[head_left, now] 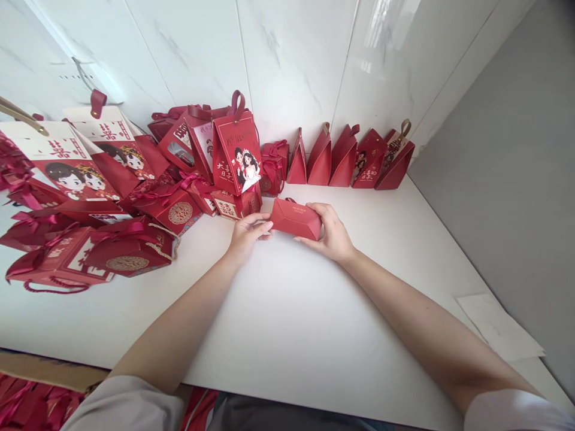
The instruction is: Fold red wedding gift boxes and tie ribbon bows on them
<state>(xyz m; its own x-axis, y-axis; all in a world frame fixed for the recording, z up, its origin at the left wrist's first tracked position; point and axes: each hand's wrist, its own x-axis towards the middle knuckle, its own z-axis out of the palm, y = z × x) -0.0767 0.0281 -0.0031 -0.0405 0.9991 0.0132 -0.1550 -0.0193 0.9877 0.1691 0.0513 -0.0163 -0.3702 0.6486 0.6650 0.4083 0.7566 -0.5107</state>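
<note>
A small red gift box [294,218] with gold lettering lies on its side on the white table [287,311], held between both hands. My left hand [246,233] pinches its left end with fingers closed. Over at the box's right end, my right hand [330,230] wraps round it, thumb on top. Both forearms reach in from the near edge.
A heap of red wedding gift boxes and bags [112,203] with ribbons fills the left side. A tall bag with a cartoon couple [237,152] stands behind the hands. A row of folded red bags [350,157] lines the marble wall. White paper [496,326] lies at right.
</note>
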